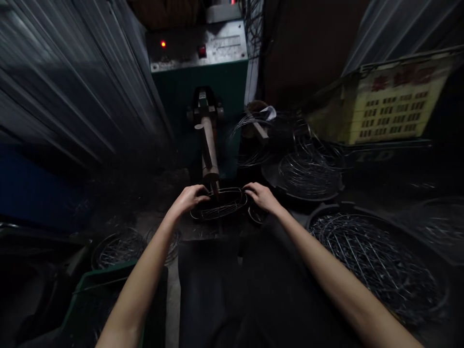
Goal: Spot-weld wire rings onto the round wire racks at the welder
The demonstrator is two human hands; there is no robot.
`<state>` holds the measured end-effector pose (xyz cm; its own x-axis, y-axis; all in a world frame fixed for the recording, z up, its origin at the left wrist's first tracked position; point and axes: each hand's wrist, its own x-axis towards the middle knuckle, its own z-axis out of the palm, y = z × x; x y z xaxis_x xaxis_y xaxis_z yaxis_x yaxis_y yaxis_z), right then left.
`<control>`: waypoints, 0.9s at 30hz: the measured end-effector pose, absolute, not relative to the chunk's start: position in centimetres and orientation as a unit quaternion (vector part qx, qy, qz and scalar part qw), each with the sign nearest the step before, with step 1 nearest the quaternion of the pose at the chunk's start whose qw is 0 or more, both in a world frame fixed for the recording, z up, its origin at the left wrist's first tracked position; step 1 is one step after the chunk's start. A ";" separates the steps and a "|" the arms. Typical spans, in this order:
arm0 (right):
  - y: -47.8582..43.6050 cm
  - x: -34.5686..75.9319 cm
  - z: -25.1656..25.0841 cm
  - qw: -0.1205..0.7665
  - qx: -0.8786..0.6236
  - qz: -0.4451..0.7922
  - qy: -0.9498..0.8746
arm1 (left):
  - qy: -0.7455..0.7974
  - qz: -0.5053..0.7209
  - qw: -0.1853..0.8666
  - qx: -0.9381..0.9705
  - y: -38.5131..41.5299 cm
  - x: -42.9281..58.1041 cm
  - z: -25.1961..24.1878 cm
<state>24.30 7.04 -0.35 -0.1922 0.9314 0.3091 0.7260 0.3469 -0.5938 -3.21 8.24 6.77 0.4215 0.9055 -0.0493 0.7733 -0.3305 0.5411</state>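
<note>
Wire oval [218,204] lies long side-to-side under rod [209,145] tip; left hand [188,199], right hand [261,197] curled, gripping its ends.

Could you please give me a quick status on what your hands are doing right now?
Left hand and right hand on oval wire frame, one at each end. Brown machine arm tip at its far rim. Black tub of wire frames at right.

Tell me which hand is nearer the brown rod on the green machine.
Left hand is nearer, just left of the lower end of the brown rod. Right hand: farther to its right, beyond the oval wire frame.
</note>
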 end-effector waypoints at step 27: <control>4.5 17.3 2.1 0.208 -0.528 0.138 -0.811 | 0.485 0.126 0.184 0.846 6.6 -2.4 4.9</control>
